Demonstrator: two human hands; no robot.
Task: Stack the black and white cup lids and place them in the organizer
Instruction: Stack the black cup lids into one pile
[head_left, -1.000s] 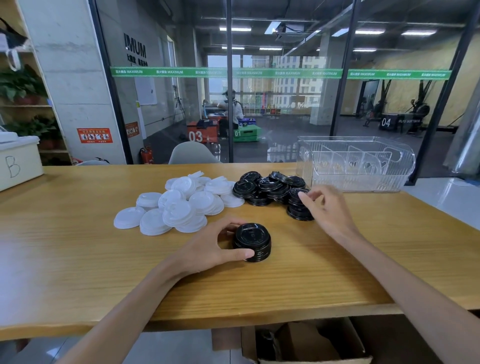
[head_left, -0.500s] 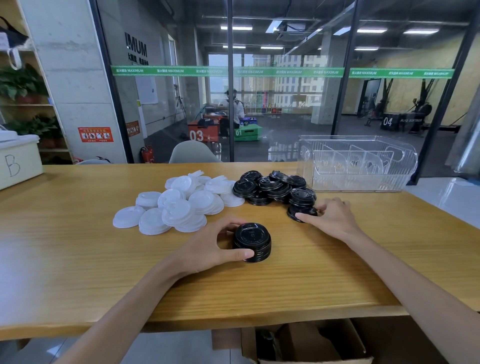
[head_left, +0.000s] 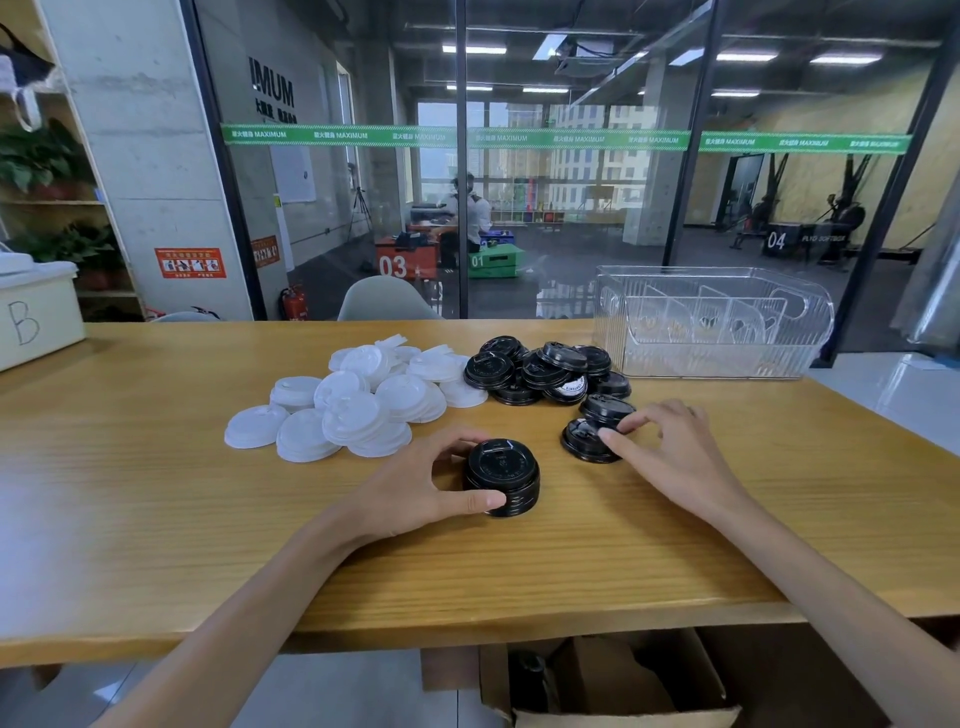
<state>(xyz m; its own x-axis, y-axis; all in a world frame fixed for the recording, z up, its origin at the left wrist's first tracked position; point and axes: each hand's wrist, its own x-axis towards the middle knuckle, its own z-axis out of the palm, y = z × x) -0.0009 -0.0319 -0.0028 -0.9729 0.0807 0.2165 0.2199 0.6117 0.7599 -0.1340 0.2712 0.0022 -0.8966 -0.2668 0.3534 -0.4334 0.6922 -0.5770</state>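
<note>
A short stack of black lids (head_left: 502, 482) stands on the wooden table (head_left: 156, 519), and my left hand (head_left: 415, 488) curls round its left side, thumb in front. My right hand (head_left: 670, 452) pinches the edge of a loose black lid (head_left: 584, 441) lying flat; a second black lid (head_left: 605, 408) sits just behind it under my fingertips. Farther back lies a heap of black lids (head_left: 545, 369), with a heap of white lids (head_left: 358, 405) to its left. The clear plastic organizer (head_left: 711, 322) stands at the back right.
A cream box marked B (head_left: 36, 317) sits at the table's far left edge. A glass wall runs behind the table, with a grey chair (head_left: 384, 299) against it. An open cardboard box (head_left: 597, 686) lies on the floor under the front edge.
My right hand drew back from the black heap toward me, pulling a black lid out onto the open table beside the stack. My left hand has kept its hold on the stack.
</note>
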